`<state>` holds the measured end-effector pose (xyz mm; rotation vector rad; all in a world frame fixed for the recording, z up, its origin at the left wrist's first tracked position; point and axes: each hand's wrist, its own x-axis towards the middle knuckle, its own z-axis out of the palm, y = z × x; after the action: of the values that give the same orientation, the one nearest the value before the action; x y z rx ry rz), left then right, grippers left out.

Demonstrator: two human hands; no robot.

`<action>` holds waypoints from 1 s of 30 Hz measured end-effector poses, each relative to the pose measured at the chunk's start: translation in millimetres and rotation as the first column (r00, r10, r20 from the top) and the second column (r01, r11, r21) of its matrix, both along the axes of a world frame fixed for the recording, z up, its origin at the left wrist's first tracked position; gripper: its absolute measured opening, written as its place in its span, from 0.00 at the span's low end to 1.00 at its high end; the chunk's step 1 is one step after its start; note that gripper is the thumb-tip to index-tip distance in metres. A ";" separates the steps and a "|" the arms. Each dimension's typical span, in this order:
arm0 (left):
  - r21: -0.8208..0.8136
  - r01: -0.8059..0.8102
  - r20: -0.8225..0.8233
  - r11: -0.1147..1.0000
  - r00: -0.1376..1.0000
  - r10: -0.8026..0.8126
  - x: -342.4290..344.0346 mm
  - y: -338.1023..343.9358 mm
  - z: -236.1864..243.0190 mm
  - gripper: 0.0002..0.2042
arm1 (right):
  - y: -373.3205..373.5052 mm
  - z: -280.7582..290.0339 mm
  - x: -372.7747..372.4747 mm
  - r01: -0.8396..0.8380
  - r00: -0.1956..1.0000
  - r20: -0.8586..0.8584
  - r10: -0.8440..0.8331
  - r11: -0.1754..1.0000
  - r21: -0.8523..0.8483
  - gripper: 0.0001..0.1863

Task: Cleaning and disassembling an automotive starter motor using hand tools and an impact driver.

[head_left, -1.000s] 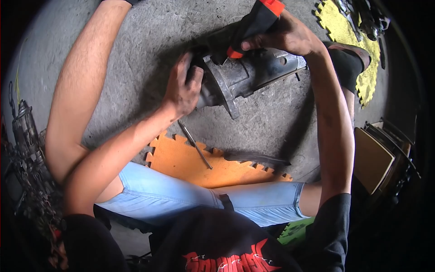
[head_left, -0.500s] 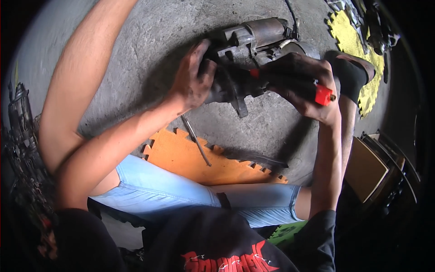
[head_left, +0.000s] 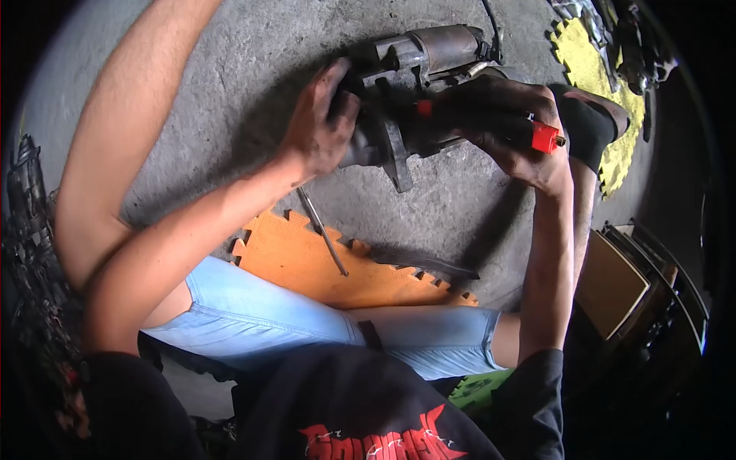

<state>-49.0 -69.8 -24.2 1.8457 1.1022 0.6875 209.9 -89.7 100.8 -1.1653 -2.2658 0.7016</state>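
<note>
On the floor ahead lies a greasy dark metal unit that looks like a starter motor, with a rusty brown cylinder [head_left: 448, 47] along its far side and a flange [head_left: 396, 153] jutting toward me. My left hand [head_left: 322, 126] curls around the unit's left end, fingers over the far side. In my right hand [head_left: 521, 130] is a black hand tool whose red end [head_left: 545, 138] carries a brass-coloured fitting. A red band shows at the tool's other end, over the unit. The spot where tool and unit meet is too dark to make out.
An orange foam mat [head_left: 307, 257] lies between my legs and the unit, with a thin metal rod [head_left: 323, 232] across its edge and a dark flat strip [head_left: 425, 264] nearby. Yellow matting [head_left: 586, 57] and metal parts lie far right; boards [head_left: 609, 284] stand at right.
The view has shifted slightly. My right hand and the tool sit a little higher in the picture. Both hands keep their hold.
</note>
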 end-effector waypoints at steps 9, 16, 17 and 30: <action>-0.001 0.011 -0.020 1.000 1.000 -0.011 -3.1 1.5 2.7 0.24 | -4.2 -3.0 -8.3 -0.021 0.999 0.041 0.021 1.000 0.010 0.12; -0.006 0.027 -0.025 1.000 0.999 -0.027 -5.3 2.5 5.1 0.25 | -7.9 -1.3 -9.8 -0.011 0.999 0.050 0.010 1.000 0.015 0.14; -0.005 0.024 -0.029 1.000 0.999 -0.024 -6.0 2.7 5.4 0.25 | -7.9 -1.6 -9.0 -0.038 0.997 0.071 0.036 0.999 0.030 0.14; -0.009 -0.014 0.010 1.000 1.000 0.014 -1.3 0.6 3.3 0.23 | -19.4 -7.9 -10.5 0.029 1.000 -0.008 -0.029 0.999 -0.015 0.17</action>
<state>-50.3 -69.3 -21.0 1.8268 1.1108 0.6981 199.4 -109.1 92.8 -1.1969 -2.2362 0.7116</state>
